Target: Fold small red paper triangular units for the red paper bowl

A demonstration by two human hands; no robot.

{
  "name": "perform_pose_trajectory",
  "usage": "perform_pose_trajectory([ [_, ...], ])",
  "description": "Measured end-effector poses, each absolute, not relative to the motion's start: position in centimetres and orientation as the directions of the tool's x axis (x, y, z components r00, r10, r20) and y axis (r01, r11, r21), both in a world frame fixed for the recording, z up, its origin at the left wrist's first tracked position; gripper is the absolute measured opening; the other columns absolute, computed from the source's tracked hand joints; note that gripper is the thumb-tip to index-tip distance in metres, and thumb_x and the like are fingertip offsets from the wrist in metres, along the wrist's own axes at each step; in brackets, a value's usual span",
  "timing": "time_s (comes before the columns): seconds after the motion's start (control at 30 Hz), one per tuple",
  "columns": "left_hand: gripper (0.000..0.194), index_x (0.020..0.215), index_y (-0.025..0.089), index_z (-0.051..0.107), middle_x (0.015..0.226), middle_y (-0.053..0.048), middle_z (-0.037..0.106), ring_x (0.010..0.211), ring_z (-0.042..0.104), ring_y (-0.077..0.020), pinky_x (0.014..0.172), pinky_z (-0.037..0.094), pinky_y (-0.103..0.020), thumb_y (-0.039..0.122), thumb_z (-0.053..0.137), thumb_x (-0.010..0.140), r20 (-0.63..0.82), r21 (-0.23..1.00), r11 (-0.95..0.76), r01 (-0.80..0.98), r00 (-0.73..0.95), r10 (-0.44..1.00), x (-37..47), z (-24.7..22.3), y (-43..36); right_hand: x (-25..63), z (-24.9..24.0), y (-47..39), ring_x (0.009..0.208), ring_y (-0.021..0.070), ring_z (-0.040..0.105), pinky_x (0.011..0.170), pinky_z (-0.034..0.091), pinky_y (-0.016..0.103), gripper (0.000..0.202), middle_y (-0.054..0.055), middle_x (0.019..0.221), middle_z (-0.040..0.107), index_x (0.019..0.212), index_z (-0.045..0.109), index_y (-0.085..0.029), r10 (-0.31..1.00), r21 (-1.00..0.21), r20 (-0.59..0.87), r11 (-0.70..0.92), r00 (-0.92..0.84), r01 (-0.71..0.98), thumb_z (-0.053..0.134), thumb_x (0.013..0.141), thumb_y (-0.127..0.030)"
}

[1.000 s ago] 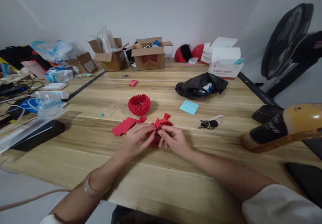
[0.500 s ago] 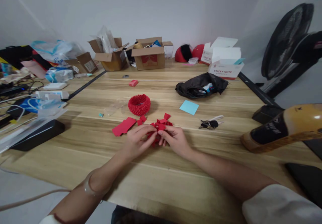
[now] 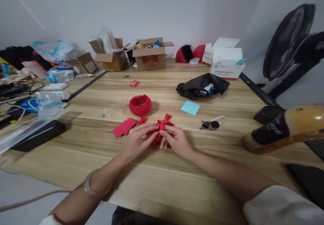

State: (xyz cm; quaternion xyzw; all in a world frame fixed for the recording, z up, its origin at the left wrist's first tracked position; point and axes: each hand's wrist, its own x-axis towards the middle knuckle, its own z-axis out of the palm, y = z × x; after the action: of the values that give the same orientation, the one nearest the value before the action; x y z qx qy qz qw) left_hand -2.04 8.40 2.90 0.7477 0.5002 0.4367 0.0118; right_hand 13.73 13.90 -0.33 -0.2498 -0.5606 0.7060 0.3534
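Note:
Between my fingertips is a small folded piece of red paper (image 3: 161, 127). My left hand (image 3: 140, 137) pinches it from the left, and my right hand (image 3: 176, 140) grips its right side with thumb and fingers. Several folded red paper pieces (image 3: 167, 117) lie just behind and under my hands, partly hidden by them. Left of these rests a stack of flat red paper slips (image 3: 124, 127). Beyond my hands stands a round red bowl (image 3: 140, 105) built of many folded paper units.
A blue sticky note (image 3: 190, 107), keys (image 3: 212, 123) and a black plastic bag (image 3: 202, 86) lie to the right. A large drink bottle (image 3: 286, 129) leans in at far right. Cardboard boxes (image 3: 149, 58) line the back. Cables and a black power strip (image 3: 40, 135) are at left.
The red paper between my fingers has turned and now looks narrower and more folded. Both hands stay in nearly the same place, with only slight finger movement.

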Motion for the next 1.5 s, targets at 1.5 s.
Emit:
perform_pose_trajectory([
  [1.5,0.009,0.087,0.015,0.071,0.079,-0.006,0.074,0.068,0.068,-0.0135,0.063,0.055,-0.024,0.019,0.064,0.084,0.621,0.475,-0.515,0.714,0.142,0.771,-1.92,3.03,8.55,13.81,-0.88,14.37,0.039,0.0089,0.053,0.042,0.041,0.02,0.038,-0.003,0.047,0.057,0.067,0.056,-0.017,0.795,-0.983,0.08,-0.036,-0.601,-0.178,0.063,0.08,-0.053],
])
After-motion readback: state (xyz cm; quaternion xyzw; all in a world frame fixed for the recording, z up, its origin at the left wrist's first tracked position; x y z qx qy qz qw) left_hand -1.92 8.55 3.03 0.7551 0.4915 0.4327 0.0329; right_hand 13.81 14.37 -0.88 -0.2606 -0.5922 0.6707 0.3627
